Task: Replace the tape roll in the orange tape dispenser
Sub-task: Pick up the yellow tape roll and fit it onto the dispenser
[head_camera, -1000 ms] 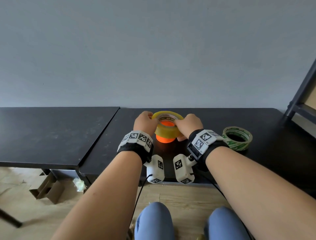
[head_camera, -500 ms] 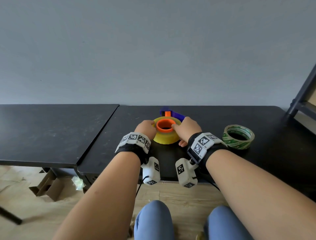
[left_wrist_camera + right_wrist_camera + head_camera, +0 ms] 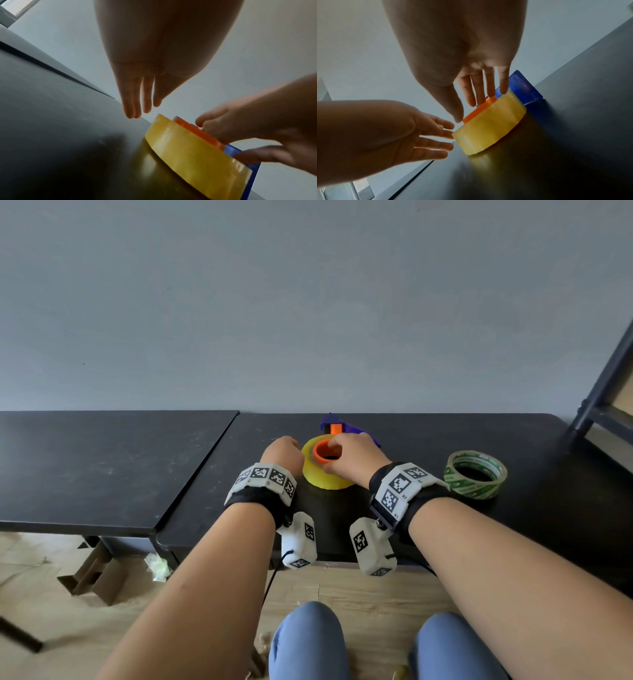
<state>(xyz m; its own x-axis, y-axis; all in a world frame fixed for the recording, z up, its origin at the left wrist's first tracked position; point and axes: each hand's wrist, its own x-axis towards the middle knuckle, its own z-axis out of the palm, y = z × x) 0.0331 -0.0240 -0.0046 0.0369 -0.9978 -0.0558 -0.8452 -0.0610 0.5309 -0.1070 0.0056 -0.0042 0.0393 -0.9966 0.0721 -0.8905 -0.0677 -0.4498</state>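
On green-printed tape roll (image 3: 475,474), lettering unreadable

The yellow roll (image 3: 325,474) lies flat on the dark tabletop (image 3: 428,440), around the orange hub (image 3: 323,451). The left hand (image 3: 282,451) is close on its left side, with straight fingers (image 3: 435,135) right by the roll's wall. The right hand (image 3: 352,460) covers the top and right side, so there is no way in from there. The blue dispenser (image 3: 346,428) blocks the back of the roll. The green roll (image 3: 475,474) lies well apart on the right, with bare tabletop between it and the right hand. The second tabletop (image 3: 102,467) on the left is bare. A dark frame (image 3: 603,392) stands at the far right edge.
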